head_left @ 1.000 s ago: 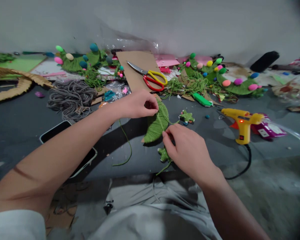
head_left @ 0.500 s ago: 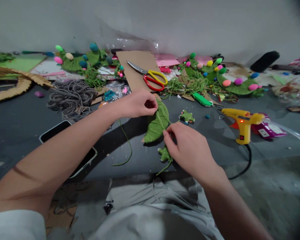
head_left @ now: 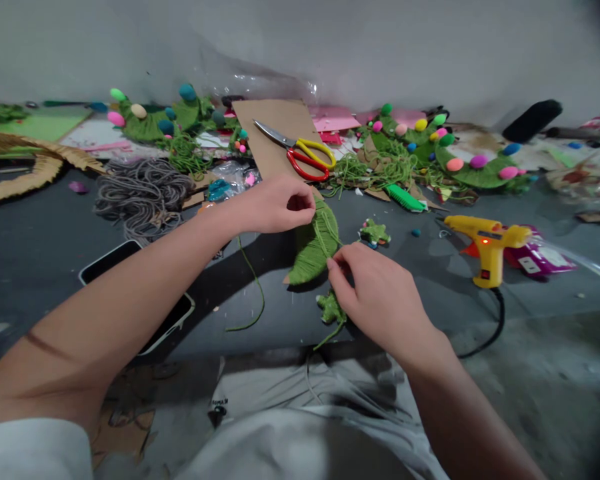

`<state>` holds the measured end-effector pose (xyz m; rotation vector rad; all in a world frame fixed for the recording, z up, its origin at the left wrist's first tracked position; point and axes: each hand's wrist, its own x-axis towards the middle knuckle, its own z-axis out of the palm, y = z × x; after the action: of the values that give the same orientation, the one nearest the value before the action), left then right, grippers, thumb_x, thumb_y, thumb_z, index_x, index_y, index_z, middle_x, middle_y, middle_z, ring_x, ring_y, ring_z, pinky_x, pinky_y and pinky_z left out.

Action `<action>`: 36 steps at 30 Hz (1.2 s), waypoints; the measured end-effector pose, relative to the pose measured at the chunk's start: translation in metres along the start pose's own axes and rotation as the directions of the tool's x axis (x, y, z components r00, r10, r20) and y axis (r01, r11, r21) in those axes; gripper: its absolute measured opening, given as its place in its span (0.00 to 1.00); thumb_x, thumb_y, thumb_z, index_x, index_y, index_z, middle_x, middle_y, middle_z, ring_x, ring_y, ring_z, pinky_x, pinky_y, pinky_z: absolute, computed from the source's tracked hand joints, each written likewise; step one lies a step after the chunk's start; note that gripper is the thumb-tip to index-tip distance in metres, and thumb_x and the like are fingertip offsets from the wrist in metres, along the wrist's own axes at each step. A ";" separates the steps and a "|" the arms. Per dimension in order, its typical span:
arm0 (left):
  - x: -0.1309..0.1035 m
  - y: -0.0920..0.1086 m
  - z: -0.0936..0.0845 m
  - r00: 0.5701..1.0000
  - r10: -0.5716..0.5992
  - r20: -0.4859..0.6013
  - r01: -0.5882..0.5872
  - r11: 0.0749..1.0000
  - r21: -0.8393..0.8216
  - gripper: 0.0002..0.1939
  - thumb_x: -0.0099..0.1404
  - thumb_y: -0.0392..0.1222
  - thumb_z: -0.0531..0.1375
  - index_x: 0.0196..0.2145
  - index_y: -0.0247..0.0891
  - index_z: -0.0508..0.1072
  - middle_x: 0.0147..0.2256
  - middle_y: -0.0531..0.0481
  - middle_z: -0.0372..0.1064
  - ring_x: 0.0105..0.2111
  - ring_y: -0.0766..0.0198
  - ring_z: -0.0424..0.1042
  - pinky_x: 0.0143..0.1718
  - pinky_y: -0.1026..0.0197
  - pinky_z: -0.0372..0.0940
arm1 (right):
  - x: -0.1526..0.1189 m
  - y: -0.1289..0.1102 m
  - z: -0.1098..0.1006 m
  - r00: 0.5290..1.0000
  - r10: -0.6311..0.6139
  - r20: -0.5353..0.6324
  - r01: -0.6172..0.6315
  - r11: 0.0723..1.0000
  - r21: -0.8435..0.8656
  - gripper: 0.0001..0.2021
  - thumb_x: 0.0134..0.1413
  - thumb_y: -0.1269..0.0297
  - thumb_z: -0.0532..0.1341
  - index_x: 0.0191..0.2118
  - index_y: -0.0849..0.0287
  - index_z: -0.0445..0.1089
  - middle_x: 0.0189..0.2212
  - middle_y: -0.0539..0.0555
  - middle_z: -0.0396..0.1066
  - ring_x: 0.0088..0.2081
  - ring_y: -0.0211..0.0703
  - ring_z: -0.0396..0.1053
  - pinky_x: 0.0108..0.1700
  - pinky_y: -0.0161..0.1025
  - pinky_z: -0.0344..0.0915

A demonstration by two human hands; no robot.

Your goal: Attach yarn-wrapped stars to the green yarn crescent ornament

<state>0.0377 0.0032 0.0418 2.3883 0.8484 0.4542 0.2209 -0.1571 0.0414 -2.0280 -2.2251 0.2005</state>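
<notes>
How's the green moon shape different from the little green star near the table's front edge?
The moon is bigger; the star is small. The moon is one long curve; the star has several stubby points. The moon lies farther back; the star lies nearer the front edge. Both are green.

You are wearing a pale, whitish top; its left sleeve [head_left: 35,450] is ending in a smooth, straight hem near the elbow, leaving the forearm bare. Across that forearm a thin dark band is running, unclear whether shadow or mark. Your left hand [head_left: 283,207] and right hand [head_left: 375,280] are both showing bare. Below the near edge of the tabletop [head_left: 280,320], light grey cloth [head_left: 275,387] is creasing into folds and bearing small black lettering [head_left: 220,403], too blurred to read.
</notes>
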 end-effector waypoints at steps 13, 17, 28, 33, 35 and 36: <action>0.001 -0.005 0.002 0.999 -0.013 0.049 0.015 0.999 -0.039 0.07 0.66 0.42 0.64 0.35 0.36 0.76 0.29 0.49 0.75 0.27 0.67 0.70 0.29 0.63 0.60 | 0.000 0.000 -0.001 1.000 0.009 0.017 -0.009 1.000 0.006 0.11 0.73 0.61 0.55 0.40 0.58 0.72 0.39 0.52 0.76 0.39 0.45 0.74 0.37 0.41 0.54; 0.002 -0.006 0.003 0.999 -0.017 0.050 0.020 0.999 -0.050 0.07 0.66 0.42 0.65 0.36 0.36 0.76 0.29 0.49 0.75 0.27 0.66 0.70 0.29 0.62 0.60 | 0.000 0.000 -0.002 1.000 0.003 0.022 -0.003 1.000 0.003 0.12 0.74 0.60 0.55 0.40 0.57 0.72 0.39 0.52 0.76 0.39 0.45 0.73 0.37 0.41 0.53; 0.002 -0.006 0.003 0.998 -0.036 0.053 0.038 0.998 -0.041 0.06 0.66 0.41 0.65 0.36 0.35 0.77 0.29 0.50 0.75 0.27 0.67 0.70 0.28 0.63 0.61 | -0.004 -0.003 -0.003 0.998 -0.054 0.040 0.056 0.997 -0.052 0.12 0.74 0.62 0.53 0.40 0.56 0.72 0.38 0.51 0.74 0.37 0.45 0.71 0.37 0.43 0.51; 0.003 -0.006 0.004 0.998 -0.036 0.059 0.038 0.999 -0.029 0.06 0.67 0.41 0.64 0.36 0.35 0.77 0.29 0.51 0.74 0.26 0.68 0.69 0.29 0.64 0.59 | -0.006 -0.002 -0.002 0.995 -0.094 0.034 0.097 0.992 -0.075 0.12 0.74 0.63 0.53 0.40 0.56 0.72 0.37 0.52 0.74 0.37 0.46 0.71 0.37 0.43 0.51; 0.003 -0.005 0.004 0.997 -0.039 0.061 0.041 0.999 -0.028 0.05 0.67 0.40 0.64 0.36 0.35 0.77 0.29 0.51 0.74 0.26 0.68 0.69 0.29 0.64 0.59 | -0.006 -0.001 -0.002 0.995 -0.098 0.035 0.100 0.992 -0.077 0.12 0.73 0.63 0.52 0.40 0.56 0.72 0.37 0.52 0.74 0.37 0.46 0.71 0.38 0.43 0.51; 0.003 -0.005 0.004 0.997 -0.040 0.060 0.041 0.999 -0.027 0.05 0.67 0.41 0.64 0.36 0.35 0.76 0.29 0.51 0.74 0.26 0.68 0.69 0.29 0.64 0.59 | -0.007 0.000 -0.002 0.994 -0.099 0.035 0.101 0.992 -0.078 0.12 0.73 0.63 0.52 0.40 0.56 0.72 0.37 0.52 0.74 0.37 0.46 0.71 0.38 0.43 0.51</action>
<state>0.0392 0.0068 0.0357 2.3425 0.8562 0.3744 0.2216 -0.1635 0.0430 -1.9580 -2.3831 0.1373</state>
